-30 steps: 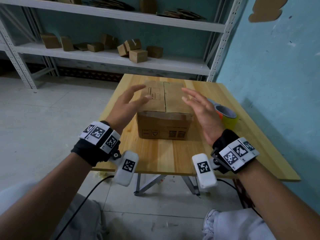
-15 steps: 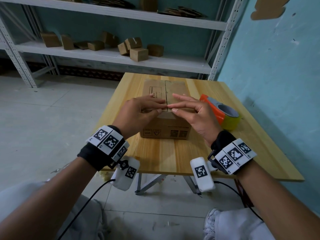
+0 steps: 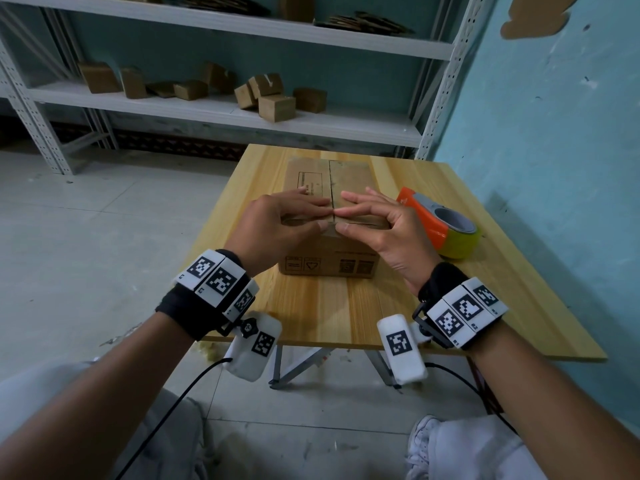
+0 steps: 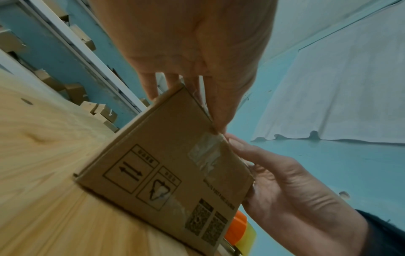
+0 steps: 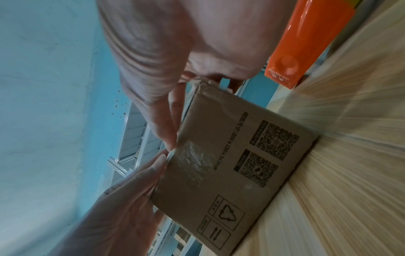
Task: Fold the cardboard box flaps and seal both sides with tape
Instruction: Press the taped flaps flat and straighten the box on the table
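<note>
A brown cardboard box sits on the wooden table, its two top flaps folded flat and meeting at a middle seam. My left hand and right hand lie on the near end of the top, fingers straight across the flaps and fingertips meeting at the seam. Both thumbs touch the top edge of the near face, just above a patch of old clear tape. An orange tape dispenser with a yellowish roll lies to the right of the box, behind my right hand.
White metal shelves behind the table hold several small cardboard boxes. A blue wall runs close along the table's right side. Bare tabletop lies between the box and the near edge.
My hands, spread apart above the box a second ago, came down and together onto the flaps at the near edge. Since half a second ago they have hardly moved.
</note>
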`<action>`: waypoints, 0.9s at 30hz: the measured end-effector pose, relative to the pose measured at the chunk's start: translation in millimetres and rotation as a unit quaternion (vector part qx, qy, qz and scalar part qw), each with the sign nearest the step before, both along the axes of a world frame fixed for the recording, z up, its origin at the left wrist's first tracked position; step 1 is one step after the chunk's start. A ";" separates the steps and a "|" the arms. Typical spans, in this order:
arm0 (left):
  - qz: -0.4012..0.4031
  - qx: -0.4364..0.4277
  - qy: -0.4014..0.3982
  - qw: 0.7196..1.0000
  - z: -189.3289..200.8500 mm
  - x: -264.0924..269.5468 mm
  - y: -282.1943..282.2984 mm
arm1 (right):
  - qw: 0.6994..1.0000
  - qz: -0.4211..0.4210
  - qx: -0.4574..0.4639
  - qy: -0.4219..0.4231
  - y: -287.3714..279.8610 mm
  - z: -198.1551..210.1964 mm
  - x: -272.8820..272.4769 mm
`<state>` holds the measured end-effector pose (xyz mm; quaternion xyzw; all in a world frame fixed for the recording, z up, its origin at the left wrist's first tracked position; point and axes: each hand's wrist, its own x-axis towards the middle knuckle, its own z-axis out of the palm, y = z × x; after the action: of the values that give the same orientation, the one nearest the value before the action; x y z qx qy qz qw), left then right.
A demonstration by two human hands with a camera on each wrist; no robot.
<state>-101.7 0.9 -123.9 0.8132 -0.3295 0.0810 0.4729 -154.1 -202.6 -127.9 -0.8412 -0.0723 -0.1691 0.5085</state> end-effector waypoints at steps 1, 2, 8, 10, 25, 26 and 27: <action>0.001 -0.001 0.001 1.000 -0.1 0.0 0.1 | 1.000 0.000 -0.001 -0.001 0.0 -0.3 0.2; 0.002 -0.002 0.001 1.000 -0.1 -0.1 0.0 | 1.000 0.000 -0.003 -0.003 0.1 -0.4 0.5; 0.019 -0.022 -0.018 0.999 -2.5 -2.9 -3.4 | 1.000 -0.003 -0.011 -0.013 1.3 -1.9 0.8; 0.025 -0.025 -0.024 0.999 -2.9 -3.2 -4.3 | 1.000 -0.002 -0.013 -0.014 1.0 -2.1 0.5; 0.024 -0.026 -0.035 0.999 -3.9 -2.3 -4.4 | 0.999 -0.003 -0.030 -0.027 -0.1 -5.4 2.5; 0.025 -0.026 -0.038 0.999 -4.0 -2.3 -4.5 | 0.999 -0.002 -0.030 -0.026 0.0 -5.9 2.7; 0.027 -0.025 -0.042 0.998 -4.3 -2.2 -4.6 | 0.999 -0.001 -0.032 -0.025 -0.1 -6.0 2.7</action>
<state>-103.9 -3.8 -128.2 0.8056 -0.3250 0.1363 0.4762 -151.4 -202.7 -133.9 -0.8527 -0.0894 -0.1888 0.4789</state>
